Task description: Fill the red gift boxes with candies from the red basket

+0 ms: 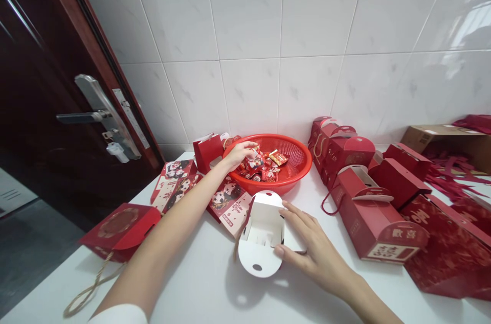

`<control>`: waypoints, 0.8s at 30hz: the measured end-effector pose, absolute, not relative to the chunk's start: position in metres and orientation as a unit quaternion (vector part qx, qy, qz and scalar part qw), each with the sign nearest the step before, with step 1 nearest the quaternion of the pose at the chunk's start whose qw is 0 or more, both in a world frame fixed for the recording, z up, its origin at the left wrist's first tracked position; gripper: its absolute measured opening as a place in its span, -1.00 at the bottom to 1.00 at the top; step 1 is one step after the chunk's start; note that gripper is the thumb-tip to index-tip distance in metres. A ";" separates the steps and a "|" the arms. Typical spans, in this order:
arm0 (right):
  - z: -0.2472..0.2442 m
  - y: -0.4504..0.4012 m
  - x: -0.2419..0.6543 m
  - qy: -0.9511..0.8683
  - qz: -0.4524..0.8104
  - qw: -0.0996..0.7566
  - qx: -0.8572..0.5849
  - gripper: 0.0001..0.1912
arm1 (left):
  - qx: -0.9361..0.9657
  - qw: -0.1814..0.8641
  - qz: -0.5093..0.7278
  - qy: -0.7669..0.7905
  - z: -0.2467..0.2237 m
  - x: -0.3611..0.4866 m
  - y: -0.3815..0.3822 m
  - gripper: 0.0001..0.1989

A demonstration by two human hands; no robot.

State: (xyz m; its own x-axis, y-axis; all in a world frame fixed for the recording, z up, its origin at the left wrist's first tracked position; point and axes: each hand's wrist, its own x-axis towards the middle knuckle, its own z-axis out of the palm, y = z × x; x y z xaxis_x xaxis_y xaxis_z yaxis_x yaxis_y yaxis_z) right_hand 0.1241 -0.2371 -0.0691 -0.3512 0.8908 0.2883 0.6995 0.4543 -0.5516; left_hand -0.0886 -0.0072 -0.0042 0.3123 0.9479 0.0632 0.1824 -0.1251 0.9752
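Observation:
An open gift box (256, 224) with a white inside stands on the table, its rounded flaps spread and its bottom visible. My right hand (307, 242) grips the box's right flap between thumb and fingers. Behind it, a red plastic basket (284, 181) holds several wrapped candies (270, 173). My left hand (241, 154) reaches over the basket's left side, fingers closed at a red-and-white candy packet (256, 159); part of the grip is hidden.
Flat printed cartons (232, 204) lie left of the basket, beside a red box with rope handle (118, 227). Several red gift boxes (368, 216) line the right side. A cardboard box (441, 135) with red ribbons (445, 170) stands far right. A door (46, 58) is at left.

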 end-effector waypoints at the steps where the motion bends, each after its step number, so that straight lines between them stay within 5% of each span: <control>1: -0.070 -0.237 0.124 -0.804 0.169 0.283 -0.495 -0.29 | 0.670 0.479 0.348 0.449 -0.003 -0.086 -0.007 -0.66; 6: -0.073 -0.236 0.125 -0.804 0.165 0.282 -0.498 -0.28 | 0.809 0.380 0.076 0.441 -0.001 -0.061 -0.016 -0.85; 10: -0.073 -0.237 0.125 -0.804 0.166 0.276 -0.501 -0.28 | 0.869 0.266 -0.029 0.416 -0.003 -0.038 -0.026 -0.78; 16: -0.071 -0.237 0.124 -0.803 0.169 0.275 -0.501 -0.28 | 0.873 0.168 -0.077 0.451 -0.003 -0.026 -0.029 -0.62; 24: -0.072 -0.237 0.125 -0.795 0.188 0.270 -0.509 -0.26 | 0.845 0.247 0.013 0.474 -0.009 -0.040 -0.021 -0.77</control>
State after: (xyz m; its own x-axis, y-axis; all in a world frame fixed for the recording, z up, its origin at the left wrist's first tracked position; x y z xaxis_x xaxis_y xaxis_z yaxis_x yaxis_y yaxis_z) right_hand 0.1255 -0.2367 -0.0724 -0.3353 0.9115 0.2380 0.7087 0.4105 -0.5738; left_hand -0.0397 -0.0207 -0.0089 0.5506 0.8077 -0.2109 0.7944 -0.4294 0.4296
